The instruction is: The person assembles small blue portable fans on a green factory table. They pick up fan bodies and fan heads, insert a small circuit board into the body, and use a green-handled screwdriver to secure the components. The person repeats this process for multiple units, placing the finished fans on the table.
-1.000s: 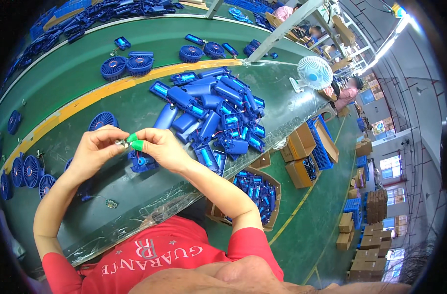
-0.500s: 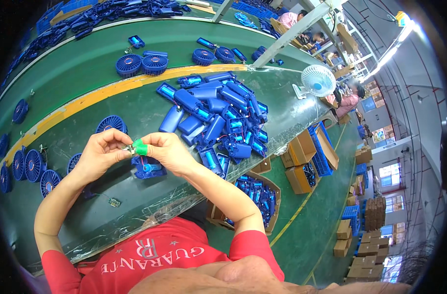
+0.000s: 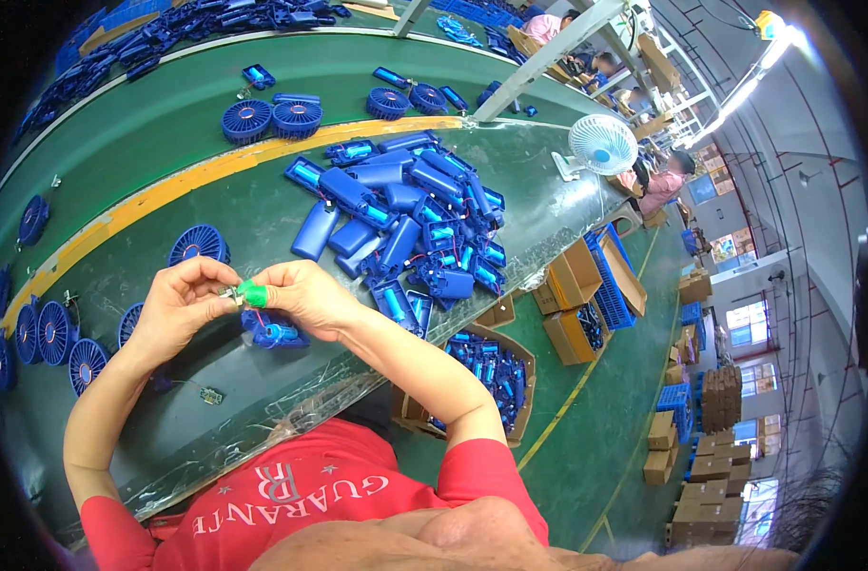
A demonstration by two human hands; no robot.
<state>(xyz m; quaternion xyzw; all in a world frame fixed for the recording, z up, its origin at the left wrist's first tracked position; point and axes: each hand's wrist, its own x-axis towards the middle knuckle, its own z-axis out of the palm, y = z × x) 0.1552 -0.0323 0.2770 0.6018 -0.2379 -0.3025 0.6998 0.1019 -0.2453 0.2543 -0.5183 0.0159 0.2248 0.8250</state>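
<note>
My left hand (image 3: 188, 306) is closed in a pinch on a small circuit board (image 3: 228, 292), largely covered by the fingertips. Opposite it, my right hand (image 3: 308, 297) pinches the board's other side. Bright green material (image 3: 253, 293) covers the right fingertips; whether it is worn or held I cannot tell. Just below the hands, an open blue fan handle (image 3: 276, 333) with a shiny blue battery inside lies on the dark green table. A loose circuit board (image 3: 211, 395) with a thin wire lies nearer to me. Beyond my left hand sits a round blue fan head (image 3: 198, 246).
A heap of blue handle housings (image 3: 405, 214) covers the table's middle right. Several fan heads (image 3: 55, 331) lie at the left, others on the green belt (image 3: 339, 90) past a yellow strip. A white fan (image 3: 601, 145) stands far right. A carton of parts (image 3: 521, 404) is below the edge.
Both hands have shifted slightly left with the view and keep the same pinch on the small circuit board. The surrounding things also appear a little farther left.
</note>
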